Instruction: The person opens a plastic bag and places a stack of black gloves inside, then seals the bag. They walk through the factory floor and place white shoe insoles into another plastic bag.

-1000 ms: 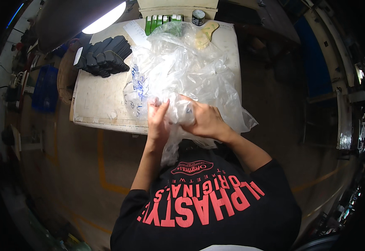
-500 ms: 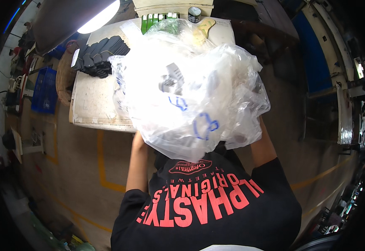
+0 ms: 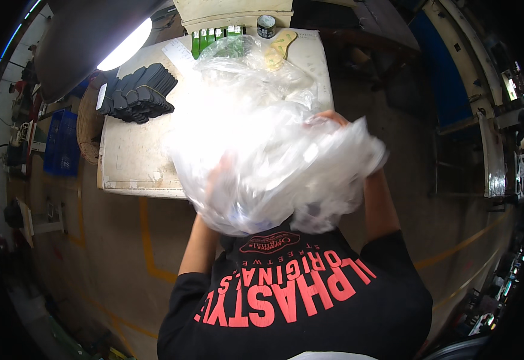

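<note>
A large, crumpled clear plastic bag (image 3: 286, 162) lies bunched over the near half of the white table and hangs past its front edge. At the bag's far right side my right hand (image 3: 333, 117) shows from the fingers up, closed on a fold of the film. My left hand (image 3: 221, 170) is seen only faintly through the plastic on the left; blur hides how its fingers are set. Glare from the lamp washes out the bag's middle. More loose clear film (image 3: 238, 57) lies beyond it, against a yellowish flat template (image 3: 281, 51).
Bundled dark grey cut pieces (image 3: 136, 93) lie at the table's left. Green pieces (image 3: 217, 37), a dark tin (image 3: 266, 26) and a paper slip (image 3: 179, 54) are at the back. A lamp (image 3: 127, 45) hangs upper left. A wicker basket (image 3: 86, 123) and blue crate (image 3: 62, 144) stand left.
The bag has been turned and gathered lower, and its blue print is mostly out of sight. My right hand has come into view at its far edge. The view has shifted slightly.
</note>
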